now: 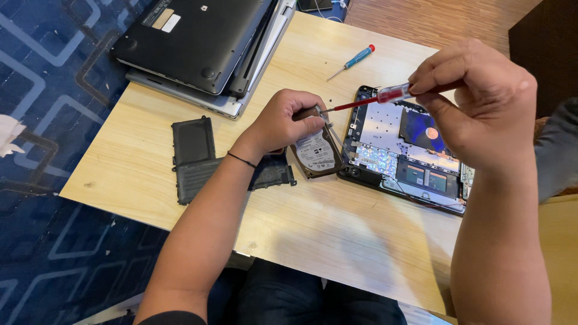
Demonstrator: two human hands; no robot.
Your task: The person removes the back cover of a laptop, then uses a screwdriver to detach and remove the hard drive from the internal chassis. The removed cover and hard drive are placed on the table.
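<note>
While the left hand (283, 123) pinched the removed hard drive (316, 153) beside the opened laptop (409, 150) near the tabletop's (337, 222) right edge, the right hand's (481, 102) grip clamped a red screwdriver (373, 99) at its bracket, screws apparently unfinished.

A white label (315, 151) with dark print lies just under the left hand (288, 120); two small stickers, tan (162, 18) and white (171, 23), sit well beyond it.

stacked laptops (198, 45), blue screwdriver (352, 61), blk battery pack (194, 157), wood table (325, 222)

I sat at a pale wooden table (150, 162) set on a dark blue carpet (54, 78) patterned with lighter rounded rectangles. Beyond the table's far edge ran brown wood-grain flooring (445, 18).
</note>
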